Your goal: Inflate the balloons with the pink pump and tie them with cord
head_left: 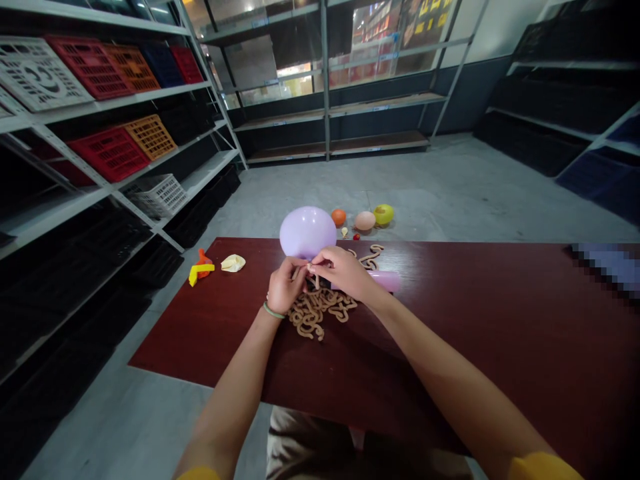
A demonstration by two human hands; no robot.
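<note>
An inflated lilac balloon (pixel 308 232) stands at the far side of the table, its neck end toward me. My left hand (pixel 287 285) is closed, its fingertips pinching at the balloon's neck. Close against it, my right hand (pixel 345 270) pinches the same spot with thumb and forefinger. The fingers hide most of the neck. Below them lies a heap of curly tan cord-like strands (pixel 320 308), and one short tan piece shows just under the fingertips. A pink cylinder (pixel 385 281) lies partly behind my right wrist.
Limp orange and yellow balloons (pixel 201 269) and a limp cream balloon (pixel 233 263) lie on the dark red table (pixel 200 333), left. On the floor beyond are an orange balloon (pixel 339 217), a peach balloon (pixel 365 221) and a yellow-green balloon (pixel 383 215). Shelves with crates (pixel 110 153) stand left.
</note>
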